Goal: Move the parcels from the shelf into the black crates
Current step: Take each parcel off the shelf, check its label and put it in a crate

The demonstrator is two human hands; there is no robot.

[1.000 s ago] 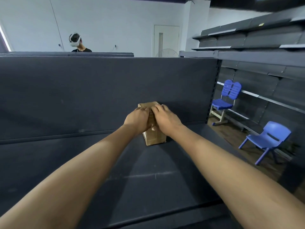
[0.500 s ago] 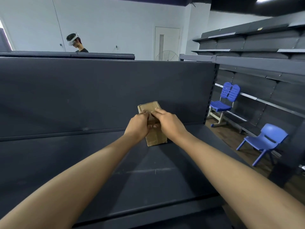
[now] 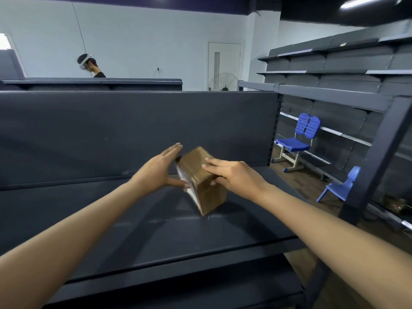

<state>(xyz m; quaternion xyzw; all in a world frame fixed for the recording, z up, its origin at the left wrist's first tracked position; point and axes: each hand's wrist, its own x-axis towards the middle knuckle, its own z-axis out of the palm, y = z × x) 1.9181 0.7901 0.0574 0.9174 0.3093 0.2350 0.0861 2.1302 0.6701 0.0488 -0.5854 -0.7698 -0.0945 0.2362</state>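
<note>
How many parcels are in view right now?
1. The brown parcel is tilted over the dark shelf, gripped by the right hand, with the open left hand at its other side. Lower shelves are out of sight, so more may be hidden.

One parcel (image 3: 201, 175); two hands, the left hand (image 3: 156, 172) and the right hand (image 3: 237, 178); two blue chairs (image 3: 292, 144) (image 3: 344, 186); one fan (image 3: 223, 81); one door (image 3: 231, 59); one other person (image 3: 90, 66).

Brown cardboard parcel (image 3: 200, 181), white label on its left face; tilted, over the dark shelf (image 3: 156, 230).
</note>
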